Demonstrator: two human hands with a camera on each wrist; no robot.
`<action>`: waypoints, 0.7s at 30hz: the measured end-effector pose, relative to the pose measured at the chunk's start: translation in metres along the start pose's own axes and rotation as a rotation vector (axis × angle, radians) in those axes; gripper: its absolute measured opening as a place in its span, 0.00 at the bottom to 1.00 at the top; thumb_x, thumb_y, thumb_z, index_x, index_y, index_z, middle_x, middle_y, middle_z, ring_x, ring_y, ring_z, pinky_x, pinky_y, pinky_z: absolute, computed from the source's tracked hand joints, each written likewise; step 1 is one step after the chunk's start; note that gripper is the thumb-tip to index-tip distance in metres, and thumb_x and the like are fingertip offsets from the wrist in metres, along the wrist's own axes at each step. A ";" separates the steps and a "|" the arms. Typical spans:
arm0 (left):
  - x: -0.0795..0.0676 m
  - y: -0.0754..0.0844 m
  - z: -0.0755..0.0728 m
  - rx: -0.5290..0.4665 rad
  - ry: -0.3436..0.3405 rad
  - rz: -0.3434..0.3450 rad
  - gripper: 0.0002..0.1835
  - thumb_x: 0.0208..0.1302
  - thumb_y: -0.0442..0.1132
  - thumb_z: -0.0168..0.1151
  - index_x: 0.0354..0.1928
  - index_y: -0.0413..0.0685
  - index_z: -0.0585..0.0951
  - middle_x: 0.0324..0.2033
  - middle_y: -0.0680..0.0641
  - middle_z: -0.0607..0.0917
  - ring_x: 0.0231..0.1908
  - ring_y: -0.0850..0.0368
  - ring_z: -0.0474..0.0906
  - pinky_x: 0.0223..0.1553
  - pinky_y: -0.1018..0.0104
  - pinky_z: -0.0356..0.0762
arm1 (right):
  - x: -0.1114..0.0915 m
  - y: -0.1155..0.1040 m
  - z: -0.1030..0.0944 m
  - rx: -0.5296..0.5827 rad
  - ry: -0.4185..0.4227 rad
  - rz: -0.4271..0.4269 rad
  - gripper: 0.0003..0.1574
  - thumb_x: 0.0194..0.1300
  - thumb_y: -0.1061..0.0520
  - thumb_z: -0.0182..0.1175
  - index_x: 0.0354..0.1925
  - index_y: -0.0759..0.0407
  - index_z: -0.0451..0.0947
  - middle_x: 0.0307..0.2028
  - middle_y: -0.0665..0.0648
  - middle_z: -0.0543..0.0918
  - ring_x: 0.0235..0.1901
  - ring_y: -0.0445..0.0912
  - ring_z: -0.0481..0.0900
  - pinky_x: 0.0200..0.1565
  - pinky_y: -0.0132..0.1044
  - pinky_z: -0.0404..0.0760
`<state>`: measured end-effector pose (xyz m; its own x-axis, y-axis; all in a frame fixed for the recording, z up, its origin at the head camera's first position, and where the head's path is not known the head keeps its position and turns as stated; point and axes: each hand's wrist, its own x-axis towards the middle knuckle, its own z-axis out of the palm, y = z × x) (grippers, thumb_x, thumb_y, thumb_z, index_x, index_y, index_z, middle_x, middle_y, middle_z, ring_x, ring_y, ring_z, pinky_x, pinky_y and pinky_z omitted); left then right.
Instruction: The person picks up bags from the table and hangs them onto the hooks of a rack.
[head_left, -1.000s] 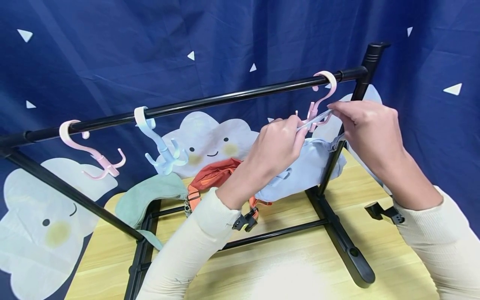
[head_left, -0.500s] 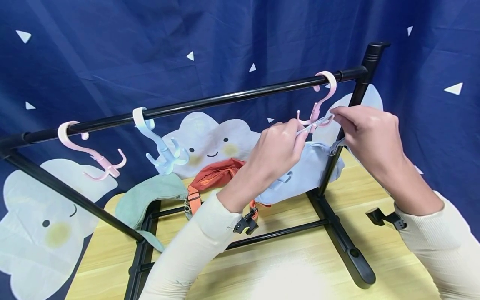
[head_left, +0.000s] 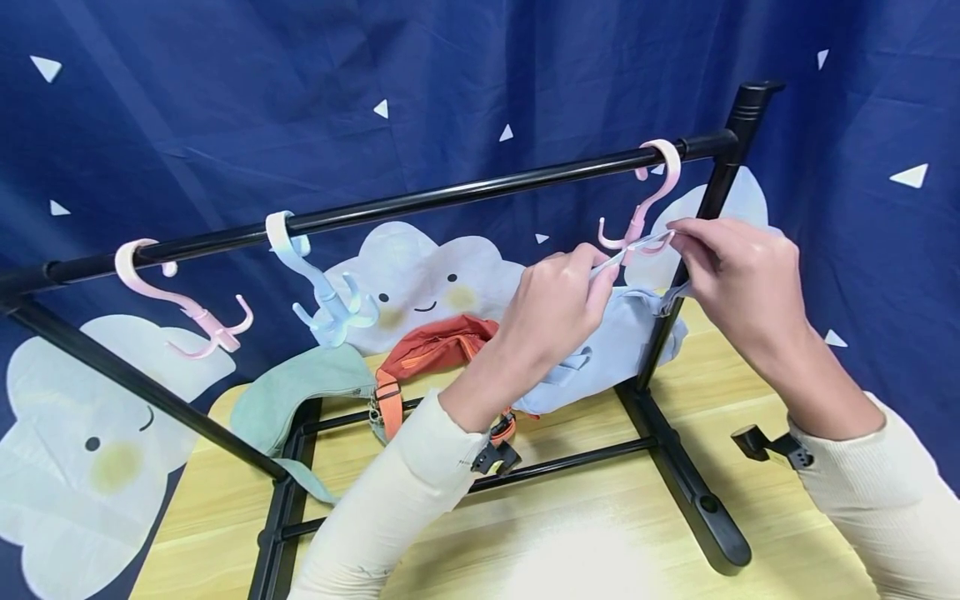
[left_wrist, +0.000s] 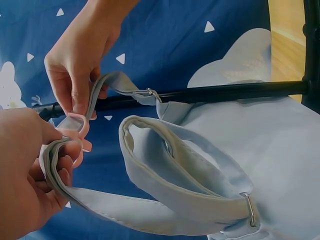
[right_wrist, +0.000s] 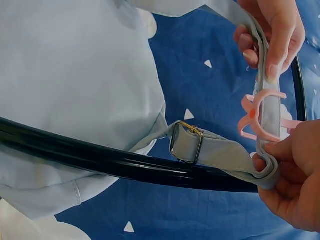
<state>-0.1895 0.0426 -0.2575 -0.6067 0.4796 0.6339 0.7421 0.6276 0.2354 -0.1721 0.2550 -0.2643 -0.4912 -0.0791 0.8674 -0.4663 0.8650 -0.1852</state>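
Observation:
A pale blue bag [head_left: 611, 354] hangs below my hands on its fabric strap [right_wrist: 271, 117]. My left hand [head_left: 558, 292] pinches one part of the strap between thumb and fingers. My right hand [head_left: 746, 271] pinches it a short way to the right, with the strap stretched between them. That stretch lies across the prongs of the pink hook [head_left: 652, 200] at the rack's right end; the right wrist view shows a curved prong in front of the strap. A metal buckle [right_wrist: 187, 142] sits on the strap below my right hand.
A black rack's bar [head_left: 465, 193] carries another pink hook [head_left: 198, 312] and a light blue hook [head_left: 322, 292] at left. A green bag [head_left: 300, 392] and a red-orange bag [head_left: 431, 350] lie on the wooden table [head_left: 585, 517]. A blue curtain hangs behind.
Both hands have come down slightly with the strap, which now lies lower across the hook's prongs. The right pink hook has shifted a little to the right. Both hands keep their pinch.

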 end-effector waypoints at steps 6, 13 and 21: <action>-0.002 0.000 0.003 -0.024 0.018 -0.007 0.14 0.78 0.44 0.56 0.49 0.42 0.85 0.28 0.48 0.85 0.29 0.56 0.83 0.32 0.64 0.80 | -0.003 0.000 0.001 0.028 0.008 0.015 0.10 0.70 0.65 0.65 0.47 0.65 0.89 0.35 0.66 0.90 0.27 0.53 0.79 0.38 0.26 0.65; -0.006 0.002 0.008 -0.052 0.015 -0.022 0.16 0.78 0.46 0.57 0.52 0.41 0.85 0.31 0.47 0.88 0.31 0.56 0.84 0.34 0.64 0.82 | -0.010 0.003 0.004 0.050 0.036 0.047 0.10 0.68 0.67 0.67 0.47 0.67 0.88 0.35 0.67 0.90 0.26 0.49 0.73 0.37 0.18 0.61; -0.015 0.006 0.014 -0.101 0.019 -0.022 0.17 0.79 0.45 0.56 0.57 0.41 0.84 0.37 0.46 0.90 0.36 0.55 0.85 0.38 0.63 0.84 | -0.017 0.006 0.006 0.111 0.116 0.058 0.09 0.68 0.65 0.66 0.44 0.66 0.89 0.30 0.66 0.88 0.33 0.21 0.64 0.38 0.14 0.58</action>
<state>-0.1798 0.0475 -0.2757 -0.6182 0.4538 0.6418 0.7542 0.5725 0.3217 -0.1705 0.2585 -0.2827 -0.4341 0.0324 0.9003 -0.5212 0.8061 -0.2803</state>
